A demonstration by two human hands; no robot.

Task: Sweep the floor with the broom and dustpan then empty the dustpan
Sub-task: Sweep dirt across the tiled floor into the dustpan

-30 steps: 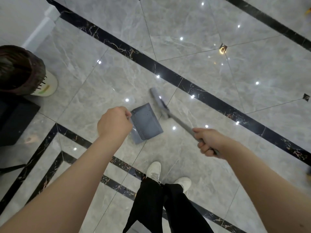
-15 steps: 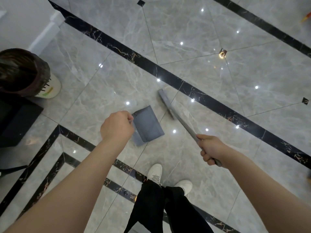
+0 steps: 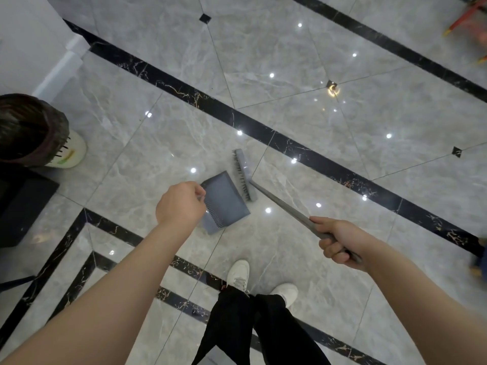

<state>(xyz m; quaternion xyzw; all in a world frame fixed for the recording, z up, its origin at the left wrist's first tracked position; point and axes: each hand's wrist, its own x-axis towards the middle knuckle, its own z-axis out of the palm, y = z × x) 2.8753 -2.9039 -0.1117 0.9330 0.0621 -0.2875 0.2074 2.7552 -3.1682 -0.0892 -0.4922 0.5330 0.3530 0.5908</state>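
Note:
A grey dustpan (image 3: 224, 201) rests on the glossy grey marble floor (image 3: 303, 122) in front of my feet. My left hand (image 3: 180, 204) is closed around its handle, which the fist hides. A grey broom (image 3: 243, 173) lies with its head right against the pan's open right edge, bristles facing the pan. Its long handle runs down and to the right into my right hand (image 3: 338, 242), which grips it. No dirt is visible on the floor or in the pan.
A bin lined with a dark bag (image 3: 29, 130) stands at the left, beside a black box (image 3: 21, 204) and a white wall (image 3: 29, 35). Black marble strips cross the floor. Red chair legs (image 3: 469, 17) show at the top right. My white shoes (image 3: 238, 276) are just below the pan.
The broom head has swung left and back towards the dustpan, from a little way off to right at its edge. My left hand and the dustpan have stayed in place.

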